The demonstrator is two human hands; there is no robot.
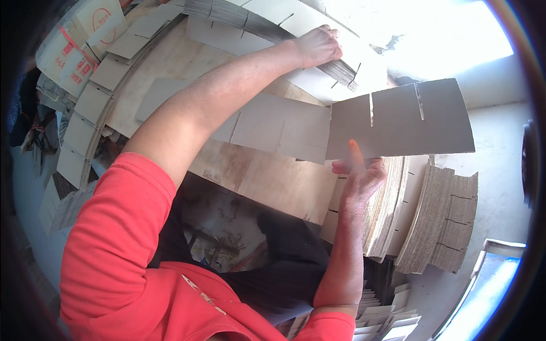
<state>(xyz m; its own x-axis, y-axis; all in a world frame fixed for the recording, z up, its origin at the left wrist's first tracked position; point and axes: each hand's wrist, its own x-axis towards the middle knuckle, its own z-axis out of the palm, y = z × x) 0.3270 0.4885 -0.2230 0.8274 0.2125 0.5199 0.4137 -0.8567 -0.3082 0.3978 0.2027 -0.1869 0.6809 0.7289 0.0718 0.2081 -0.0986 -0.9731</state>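
My right hand pinches the lower edge of a grey slotted cardboard sheet, its thumb against the near face. Two narrow slots run down from that sheet's upper edge. Another slotted cardboard strip lies flat on the wooden board, its right end meeting the held sheet. At the far side, my left hand is closed over a long stack of cardboard strips. What its fingers grip there is hidden. The thumb tip of my right hand looks orange.
Several stacks of slotted cardboard stand at the right, beside the wooden board. More cardboard strips line the left side, near a carton with red markings. Loose cardboard pieces are at the lower right. Bright light washes out the upper right.
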